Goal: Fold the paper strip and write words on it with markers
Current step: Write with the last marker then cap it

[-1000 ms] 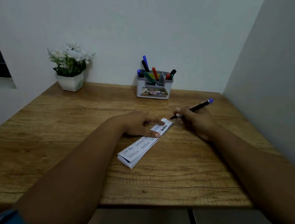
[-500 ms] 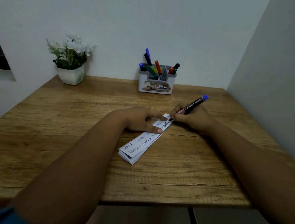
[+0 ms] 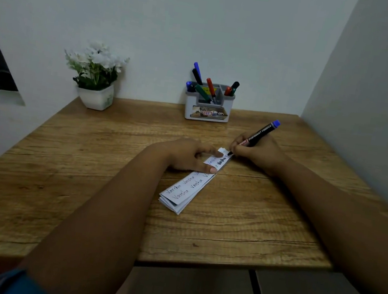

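Since a second ago the right hand (image 3: 259,153), gripping the marker (image 3: 258,137), has set its tip on the paper strip (image 3: 190,186) at one o'clock, left hand's (image 3: 186,155) straight fingers pinning it; writing is underway, and steady strokes come next.

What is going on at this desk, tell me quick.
A person is writing on a folded paper strip that lies on a wooden desk. The right hand holds a black marker with its tip at the strip's far end, next to a bold dark word. The left hand presses the strip flat with straight fingers. Several lighter handwritten words already run along the strip. More markers stand in a holder at the back, beside a small flower pot.
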